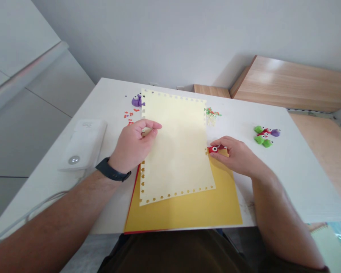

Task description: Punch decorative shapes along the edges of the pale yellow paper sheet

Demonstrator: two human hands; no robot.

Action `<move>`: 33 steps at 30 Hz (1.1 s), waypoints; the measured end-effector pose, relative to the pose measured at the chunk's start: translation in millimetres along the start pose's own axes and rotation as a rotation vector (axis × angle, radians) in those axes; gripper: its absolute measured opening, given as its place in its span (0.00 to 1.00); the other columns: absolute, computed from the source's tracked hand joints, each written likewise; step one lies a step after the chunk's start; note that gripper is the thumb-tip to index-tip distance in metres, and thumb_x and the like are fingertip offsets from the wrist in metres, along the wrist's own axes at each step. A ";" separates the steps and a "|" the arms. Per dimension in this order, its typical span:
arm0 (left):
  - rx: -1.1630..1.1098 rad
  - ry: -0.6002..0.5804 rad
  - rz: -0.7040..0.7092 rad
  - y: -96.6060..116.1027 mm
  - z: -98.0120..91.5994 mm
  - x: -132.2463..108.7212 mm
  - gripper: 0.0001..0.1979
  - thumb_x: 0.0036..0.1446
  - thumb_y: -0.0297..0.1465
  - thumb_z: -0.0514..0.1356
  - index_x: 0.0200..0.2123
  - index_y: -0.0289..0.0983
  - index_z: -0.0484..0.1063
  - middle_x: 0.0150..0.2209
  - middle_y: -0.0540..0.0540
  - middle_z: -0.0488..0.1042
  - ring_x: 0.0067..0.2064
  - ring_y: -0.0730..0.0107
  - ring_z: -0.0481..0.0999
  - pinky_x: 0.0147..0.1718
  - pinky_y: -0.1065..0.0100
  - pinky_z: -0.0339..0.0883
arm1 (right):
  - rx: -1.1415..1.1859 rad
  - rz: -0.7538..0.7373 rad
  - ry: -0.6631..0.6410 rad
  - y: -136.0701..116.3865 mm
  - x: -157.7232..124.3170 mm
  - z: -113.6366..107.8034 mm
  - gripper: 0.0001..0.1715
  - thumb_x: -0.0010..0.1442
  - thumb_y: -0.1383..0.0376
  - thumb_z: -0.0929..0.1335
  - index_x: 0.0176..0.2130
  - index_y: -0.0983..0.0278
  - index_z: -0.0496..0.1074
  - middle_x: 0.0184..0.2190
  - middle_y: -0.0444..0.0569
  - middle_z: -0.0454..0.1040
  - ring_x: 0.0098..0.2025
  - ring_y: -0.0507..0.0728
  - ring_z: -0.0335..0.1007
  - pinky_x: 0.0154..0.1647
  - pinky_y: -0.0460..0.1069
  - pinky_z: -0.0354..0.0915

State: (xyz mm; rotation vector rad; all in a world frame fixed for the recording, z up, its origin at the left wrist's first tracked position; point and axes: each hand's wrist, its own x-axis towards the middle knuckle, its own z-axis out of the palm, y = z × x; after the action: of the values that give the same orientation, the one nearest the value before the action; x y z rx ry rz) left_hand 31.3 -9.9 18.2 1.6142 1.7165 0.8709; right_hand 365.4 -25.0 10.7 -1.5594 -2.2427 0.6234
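Note:
A pale yellow sheet of paper (177,151) has small hearts, stars and other shapes punched along its edges. My left hand (138,142) is closed at the sheet's left edge, thumb and forefinger showing above the paper; its other fingers are mostly hidden. At the right edge, my right hand (233,153) grips a red craft punch (214,149) with a cartoon eye, set against the paper. Beneath the sheet lies a golden-yellow folder (187,212) with a red edge.
Several green, red and purple punches (263,139) stand at the right. A purple punch (136,100) sits behind the sheet's left edge, near red paper bits (130,115). Green and orange bits (213,112) lie right. A white device (83,144) with a cable (45,201) is left.

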 end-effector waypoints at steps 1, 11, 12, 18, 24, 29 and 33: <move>0.002 0.016 0.003 -0.2 -0.3 0.3 0.14 0.62 0.40 0.61 0.46 0.42 0.82 0.18 0.54 0.63 0.18 0.71 0.57 0.20 0.68 0.48 | -0.008 -0.003 -0.005 0.4 -0.5 -0.7 0.12 0.63 0.63 0.73 0.48 0.57 0.82 0.45 0.49 0.83 0.45 0.60 0.79 0.52 0.56 0.71; -0.002 0.030 -0.032 -7.0 1.0 3.3 0.16 0.62 0.42 0.61 0.49 0.43 0.81 0.22 0.52 0.69 0.20 0.68 0.64 0.21 0.67 0.52 | -0.002 -0.021 -0.026 2.2 -1.2 -0.5 0.14 0.62 0.67 0.71 0.47 0.56 0.82 0.45 0.47 0.83 0.43 0.58 0.79 0.47 0.54 0.71; -0.003 0.032 -0.035 -7.3 1.2 3.4 0.16 0.62 0.42 0.61 0.49 0.43 0.81 0.21 0.52 0.69 0.20 0.69 0.64 0.21 0.67 0.52 | 0.004 -0.023 -0.023 2.2 -1.3 0.1 0.15 0.62 0.67 0.71 0.47 0.56 0.82 0.45 0.47 0.83 0.42 0.57 0.79 0.46 0.53 0.71; -0.041 0.038 -0.007 -10.6 3.3 3.8 0.15 0.63 0.40 0.62 0.48 0.42 0.81 0.19 0.53 0.65 0.18 0.71 0.61 0.19 0.69 0.48 | 0.011 -0.033 -0.021 0.3 -1.2 1.3 0.15 0.62 0.68 0.72 0.48 0.56 0.82 0.44 0.46 0.83 0.39 0.56 0.77 0.44 0.52 0.70; -0.039 0.069 0.047 -13.5 5.2 5.0 0.13 0.62 0.37 0.63 0.46 0.40 0.82 0.18 0.54 0.65 0.17 0.73 0.59 0.18 0.69 0.46 | 0.011 -0.015 -0.043 -2.2 -0.7 -0.7 0.13 0.63 0.68 0.72 0.47 0.58 0.82 0.42 0.47 0.83 0.38 0.56 0.76 0.43 0.51 0.69; -0.036 0.051 0.048 -12.7 5.4 5.1 0.13 0.62 0.36 0.63 0.46 0.40 0.82 0.17 0.55 0.63 0.17 0.73 0.58 0.18 0.69 0.46 | 0.012 -0.012 -0.038 -3.2 -0.5 -0.7 0.13 0.63 0.69 0.72 0.47 0.57 0.82 0.43 0.46 0.83 0.38 0.55 0.76 0.43 0.51 0.69; -0.041 0.060 0.056 -12.6 5.8 4.7 0.12 0.61 0.36 0.63 0.46 0.40 0.82 0.17 0.55 0.64 0.17 0.73 0.58 0.17 0.70 0.46 | 0.020 -0.012 -0.037 -3.8 -0.5 -0.7 0.14 0.62 0.70 0.72 0.47 0.57 0.82 0.43 0.46 0.83 0.38 0.55 0.76 0.42 0.51 0.69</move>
State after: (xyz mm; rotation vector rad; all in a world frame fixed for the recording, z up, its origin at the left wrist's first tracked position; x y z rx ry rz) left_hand 28.3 -5.4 4.5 1.6308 1.6897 0.9843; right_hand 362.9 -26.5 13.3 -1.5356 -2.2637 0.6749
